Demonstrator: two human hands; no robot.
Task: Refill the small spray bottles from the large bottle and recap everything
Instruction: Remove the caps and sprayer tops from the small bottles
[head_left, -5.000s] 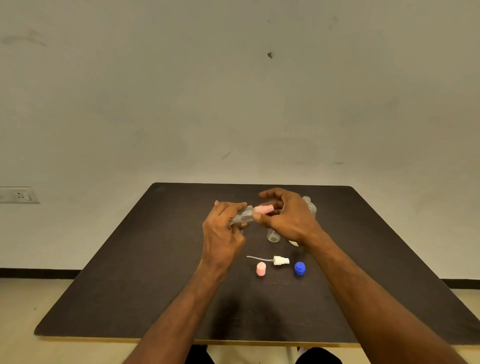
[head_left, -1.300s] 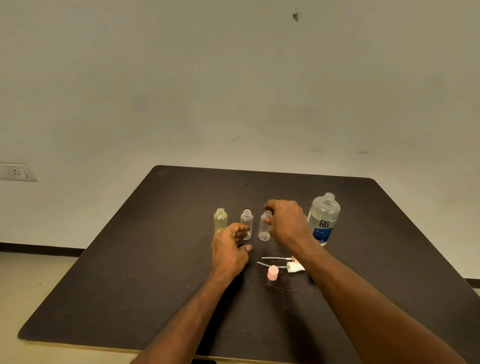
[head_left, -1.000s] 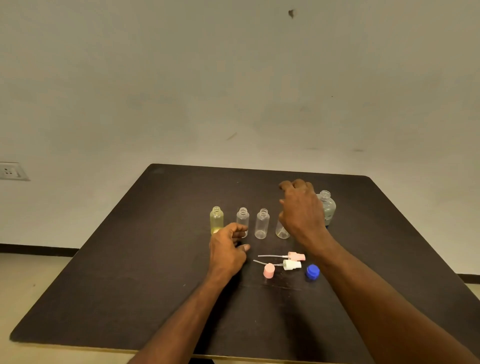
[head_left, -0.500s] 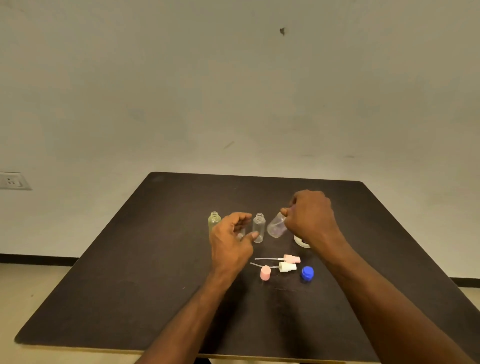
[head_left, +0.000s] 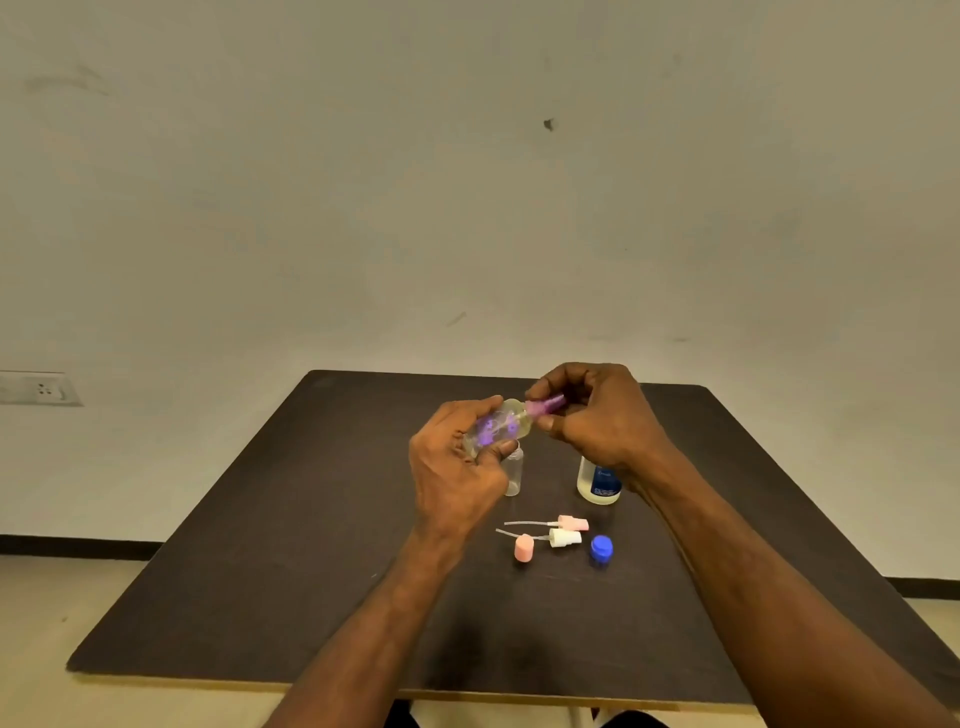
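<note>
Left grip: left hand (head_left: 457, 467) closed around the body of a small spray bottle (head_left: 498, 423) with purple print, held above the table (head_left: 260, 545), clear of it.
Right grip: right hand (head_left: 597, 415) pinched shut on the purple spray cap (head_left: 545, 405) at the neck of that bottle.
Key relation: bottle lies nearly on its side, long axis running from the left palm up and rightward into the right fingertips; cap end points to the right hand, which is the nearer hand for any twist.
Judged step: cap being unscrewed for filling, since no pour appears begun; direction of turn cannot be told.
Held bottle contents: clear wall, yellowish tint near the shoulder; fill level not readable.
Small clear bottle (head_left: 513, 473): upright on the table just behind the left hand, partly hidden, neck open, appears empty.
Large bottle (head_left: 598, 480): upright under the right wrist, blue label, top hidden; pale liquid visible low in the body.
Loose parts, near side: pink sprayer head with dip tube (head_left: 571, 522), white sprayer head with dip tube (head_left: 563, 538), pink overcap (head_left: 523, 548), blue cap (head_left: 601, 548), all lying apart from any bottle.
Risk: tilted bottle could spill once the cap comes free.
</note>
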